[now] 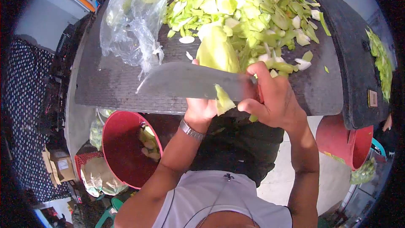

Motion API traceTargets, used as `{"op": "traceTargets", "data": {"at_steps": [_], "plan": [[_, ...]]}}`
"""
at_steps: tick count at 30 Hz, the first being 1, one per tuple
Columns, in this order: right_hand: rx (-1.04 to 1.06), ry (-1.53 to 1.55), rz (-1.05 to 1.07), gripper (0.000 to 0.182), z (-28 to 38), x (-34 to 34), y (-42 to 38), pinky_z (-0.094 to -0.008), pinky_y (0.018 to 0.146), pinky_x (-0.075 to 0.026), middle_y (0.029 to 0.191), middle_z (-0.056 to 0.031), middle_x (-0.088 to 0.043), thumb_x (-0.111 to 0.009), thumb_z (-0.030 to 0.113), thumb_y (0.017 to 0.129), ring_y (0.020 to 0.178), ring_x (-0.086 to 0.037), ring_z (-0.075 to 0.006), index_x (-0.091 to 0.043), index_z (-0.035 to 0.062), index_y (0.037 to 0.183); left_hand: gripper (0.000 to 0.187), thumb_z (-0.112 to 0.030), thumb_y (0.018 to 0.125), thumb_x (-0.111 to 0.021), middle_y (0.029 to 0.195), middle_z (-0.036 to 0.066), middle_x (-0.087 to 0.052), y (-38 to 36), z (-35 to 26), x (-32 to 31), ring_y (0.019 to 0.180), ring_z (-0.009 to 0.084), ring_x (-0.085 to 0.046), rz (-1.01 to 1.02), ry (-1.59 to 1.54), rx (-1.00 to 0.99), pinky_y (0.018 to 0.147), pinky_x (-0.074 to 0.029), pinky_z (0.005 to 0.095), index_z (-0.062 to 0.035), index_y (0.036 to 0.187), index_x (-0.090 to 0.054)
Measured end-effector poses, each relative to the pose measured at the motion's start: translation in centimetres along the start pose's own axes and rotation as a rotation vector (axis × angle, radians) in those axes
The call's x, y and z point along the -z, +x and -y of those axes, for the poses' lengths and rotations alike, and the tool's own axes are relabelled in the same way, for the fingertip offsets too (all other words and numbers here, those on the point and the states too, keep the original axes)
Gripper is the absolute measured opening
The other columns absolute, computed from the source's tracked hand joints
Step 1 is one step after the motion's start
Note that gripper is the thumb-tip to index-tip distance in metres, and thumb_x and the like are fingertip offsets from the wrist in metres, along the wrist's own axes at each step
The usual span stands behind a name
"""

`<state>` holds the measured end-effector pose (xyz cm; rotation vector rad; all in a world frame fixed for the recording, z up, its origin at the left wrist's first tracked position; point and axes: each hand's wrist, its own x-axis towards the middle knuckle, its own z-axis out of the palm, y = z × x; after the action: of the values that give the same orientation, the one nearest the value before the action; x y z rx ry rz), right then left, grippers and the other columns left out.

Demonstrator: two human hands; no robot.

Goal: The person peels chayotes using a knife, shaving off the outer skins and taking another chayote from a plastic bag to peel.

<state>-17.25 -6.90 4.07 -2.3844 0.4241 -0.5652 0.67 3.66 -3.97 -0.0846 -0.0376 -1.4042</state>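
My right hand (272, 95) is wrapped round the reddish handle of a broad-bladed knife (181, 82), its blade pointing left. Behind the blade, a long pale green vegetable (217, 50) rests in my left hand (201, 107), whose fingers are mostly hidden by the knife. A thin, pale green slice (225, 101) hangs at the blade's lower edge, near the handle. Just beyond the vegetable lies a large heap of chopped green and white pieces (249, 6) on the dark ridged tabletop (114, 86).
A crumpled clear plastic bag (135, 25) lies at the table's left. A dark board (350, 50) with green scraps (379, 63) stands at the right. Below the table are a red bucket (122, 152) with peelings and another red bucket (337, 139). Cardboard boxes (61, 164) stand lower left.
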Motion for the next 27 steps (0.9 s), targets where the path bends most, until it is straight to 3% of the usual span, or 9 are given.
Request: {"op": "traceTargets", "data": {"at_steps": [3, 6, 7, 8, 10, 13, 17, 19, 27], "plan": [[0.073, 0.008, -0.052, 0.069, -1.0, -0.8, -0.1, -0.0388, 0.049, -0.044, 0.056, -0.0105, -0.056, -0.062, 0.063, 0.093, 0.054, -0.064, -0.0309, -0.044, 0.0024, 0.12, 0.085, -0.07, 0.094, -0.046, 0.158, 0.021, -0.038, 0.2, 0.1, -0.2, 0.14, 0.0402, -0.044, -0.031, 0.029, -0.02, 0.118, -0.033, 0.057, -0.0149, 0.158, -0.033], [-0.037, 0.033, -0.017, 0.067, -2.2, -0.9, 0.5, -0.0475, 0.056, -0.053, 0.062, -0.0127, -0.062, -0.062, 0.066, 0.091, 0.061, -0.068, -0.0391, -0.046, 0.0073, 0.117, 0.07, -0.054, 0.099, -0.048, 0.14, 0.02, -0.056, 0.0, 1.2, -0.7, 0.118, 0.0369, -0.063, -0.013, 0.251, -0.157, 0.095, -0.057, 0.0558, -0.006, 0.149, -0.042], [-0.112, 0.059, -0.005, 0.066, -3.1, -0.2, 1.0, -0.0469, 0.055, -0.053, 0.061, -0.0125, -0.062, -0.062, 0.066, 0.091, 0.061, -0.069, -0.0383, -0.047, 0.0073, 0.117, 0.074, -0.054, 0.094, -0.055, 0.135, 0.023, -0.057, -0.2, 0.9, -1.4, 0.112, 0.0407, -0.065, 0.177, 0.24, 0.031, 0.076, -0.062, 0.0602, -0.0042, 0.147, -0.042], [-0.188, 0.087, 0.004, 0.065, -4.2, 0.8, 1.6, -0.0464, 0.054, -0.052, 0.061, -0.0124, -0.062, -0.063, 0.065, 0.091, 0.061, -0.069, -0.0375, -0.047, 0.0073, 0.117, 0.077, -0.057, 0.09, -0.059, 0.13, 0.025, -0.06, -0.3, 1.7, -2.3, 0.11, 0.0432, -0.066, 0.159, 0.362, -0.006, 0.068, -0.063, 0.0621, -0.0031, 0.143, -0.044], [-0.235, 0.143, 0.001, 0.064, -4.3, 1.4, 2.1, -0.0452, 0.053, -0.051, 0.059, -0.012, -0.061, -0.063, 0.064, 0.092, 0.06, -0.069, -0.0361, -0.047, 0.0074, 0.116, 0.072, -0.054, 0.093, -0.056, 0.131, 0.024, -0.059, -0.5, 1.8, -2.8, 0.109, 0.0422, -0.066, 0.18, 0.399, -0.005, 0.07, -0.063, 0.0635, -0.0043, 0.145, -0.044], [-0.171, 0.181, 0.011, 0.065, -1.7, 1.0, 0.3, -0.0438, 0.051, -0.05, 0.058, -0.0111, -0.06, -0.065, 0.065, 0.091, 0.058, -0.069, -0.0348, -0.048, 0.007, 0.116, 0.09, -0.072, 0.09, -0.05, 0.137, 0.025, -0.053, -0.4, 0.5, -1.7, 0.11, 0.0446, -0.063, -0.018, 0.273, -0.053, 0.069, -0.064, 0.0596, -0.0106, 0.154, -0.034], [-0.014, 0.055, -0.01, 0.072, 0.5, -0.1, -0.7, -0.0435, 0.051, -0.053, 0.059, -0.0097, -0.06, -0.067, 0.068, 0.087, 0.056, -0.068, -0.0347, -0.049, 0.0047, 0.115, 0.089, -0.073, 0.093, -0.044, 0.145, 0.024, -0.051, 0.5, 0.5, -2.4, 0.118, 0.0432, -0.061, 0.003, 0.18, 0.025, 0.098, -0.053, 0.0577, -0.0062, 0.152, -0.04], [0.054, 0.002, -0.044, 0.08, 0.2, -0.8, -1.0, -0.0379, 0.049, -0.048, 0.055, -0.0079, -0.055, -0.073, 0.067, 0.082, 0.052, -0.065, -0.0305, -0.046, 0.0023, 0.121, 0.087, -0.072, 0.094, -0.044, 0.144, 0.024, -0.052, 0.7, 0.6, -2.5, 0.116, 0.0425, -0.062, 0.013, 0.112, 0.051, 0.097, -0.053, 0.0568, -0.0062, 0.152, -0.04], [0.105, -0.158, -0.099, 0.076, 1.0, -1.0, -0.6, -0.0417, 0.051, -0.054, 0.058, -0.0064, -0.059, -0.072, 0.069, 0.081, 0.055, -0.068, -0.0317, -0.05, 0.0033, 0.112, 0.08, -0.066, 0.096, -0.044, 0.139, 0.024, -0.057, 0.8, 1.3, -3.4, 0.118, 0.0361, -0.062, 0.037, 0.092, 0.06, 0.101, -0.052, 0.0501, -0.0058, 0.15, -0.044]]}}
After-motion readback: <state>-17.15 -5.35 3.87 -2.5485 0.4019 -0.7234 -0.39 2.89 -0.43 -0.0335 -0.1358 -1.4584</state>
